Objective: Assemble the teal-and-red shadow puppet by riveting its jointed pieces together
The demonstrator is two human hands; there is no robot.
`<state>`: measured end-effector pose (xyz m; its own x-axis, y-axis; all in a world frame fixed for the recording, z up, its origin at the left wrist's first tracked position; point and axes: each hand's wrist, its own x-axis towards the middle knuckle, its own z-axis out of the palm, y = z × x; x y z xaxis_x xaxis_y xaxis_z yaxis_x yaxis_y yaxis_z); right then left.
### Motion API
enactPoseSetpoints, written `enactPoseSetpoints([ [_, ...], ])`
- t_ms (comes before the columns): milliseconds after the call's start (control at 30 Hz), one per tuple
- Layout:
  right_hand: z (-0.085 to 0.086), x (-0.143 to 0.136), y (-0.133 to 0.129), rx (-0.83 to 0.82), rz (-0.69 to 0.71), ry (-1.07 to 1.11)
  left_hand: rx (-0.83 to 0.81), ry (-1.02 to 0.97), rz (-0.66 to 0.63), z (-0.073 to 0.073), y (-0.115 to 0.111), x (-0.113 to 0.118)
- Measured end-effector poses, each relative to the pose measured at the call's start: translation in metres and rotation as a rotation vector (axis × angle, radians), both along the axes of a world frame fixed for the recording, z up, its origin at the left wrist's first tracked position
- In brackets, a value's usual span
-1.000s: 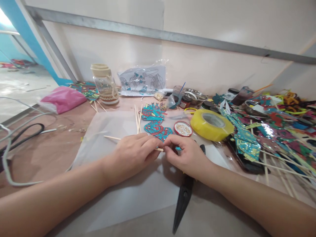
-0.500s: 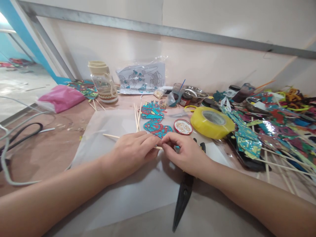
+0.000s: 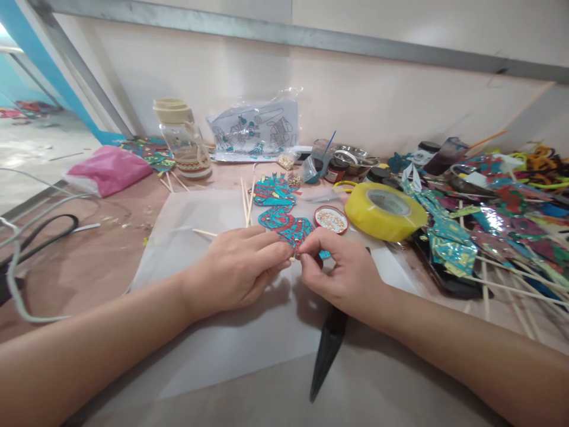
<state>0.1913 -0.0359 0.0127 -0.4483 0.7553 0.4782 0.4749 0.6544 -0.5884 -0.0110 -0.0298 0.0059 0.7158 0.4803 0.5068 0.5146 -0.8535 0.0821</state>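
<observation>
My left hand (image 3: 244, 264) is closed round a thin wooden stick (image 3: 205, 233), whose pointed end sticks out to the left and whose other end shows by the fingertips. My right hand (image 3: 340, 270) pinches with thumb and forefinger just beside that end; what it pinches is too small to make out. Behind the hands lies a turquoise and red cut-out figure (image 3: 278, 218) with scalloped joints. More wooden sticks (image 3: 248, 201) lie at its left. Dark scissors (image 3: 328, 356) lie partly under my right hand, blades toward me.
White paper (image 3: 200, 350) covers the work surface. At the right are a red-rimmed lid of small metal bits (image 3: 331, 219), a yellow tape roll (image 3: 384, 210) and a heap of cut-outs with sticks (image 3: 453, 237). A clear bottle (image 3: 184, 142) and pink bag (image 3: 109, 170) stand back left.
My right hand has drawn slightly right, opening a small gap between the hands. The stick has shifted a little right with my left hand, with less of it showing at the left.
</observation>
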Motion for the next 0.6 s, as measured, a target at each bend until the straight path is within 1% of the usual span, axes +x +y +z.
enactPoseSetpoints([
  [100,-0.0003,-0.0009,-0.0013,0.020,-0.005,-0.019,-0.027,-0.026,0.011,-0.0021,0.0018,-0.0002],
  [233,0.0003,-0.0024,-0.0010,0.035,0.009,-0.024,-0.044,-0.052,-0.011,-0.0030,0.0029,-0.0009],
  [600,-0.0010,-0.0010,-0.0013,0.027,0.000,-0.026,-0.001,-0.026,-0.004,-0.0034,0.0040,-0.0003],
])
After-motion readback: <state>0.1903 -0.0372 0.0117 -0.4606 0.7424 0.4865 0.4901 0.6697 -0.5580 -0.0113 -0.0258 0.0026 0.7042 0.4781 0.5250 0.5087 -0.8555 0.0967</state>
